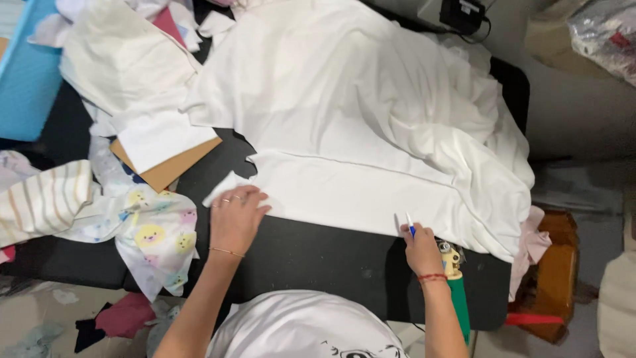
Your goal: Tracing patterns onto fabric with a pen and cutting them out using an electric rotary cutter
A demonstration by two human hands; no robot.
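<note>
A large white cloth (358, 119) is spread over the black table (311, 258), with a folded strip along its near edge. My left hand (235, 215) lies flat on the left end of that strip, fingers together, rings showing. My right hand (421, 246) is closed around a blue and white marker (409, 223), whose tip touches the cloth's near edge. A green-handled cutting tool (456, 292) lies just right of my right wrist on the table.
Brown cardboard (165, 166) and white cut pieces lie at the left. Printed and striped fabric (152, 232) hangs off the left edge. A blue bin (26, 73) stands far left, a wooden stool (553, 272) at the right, a black device (462, 13) at the back.
</note>
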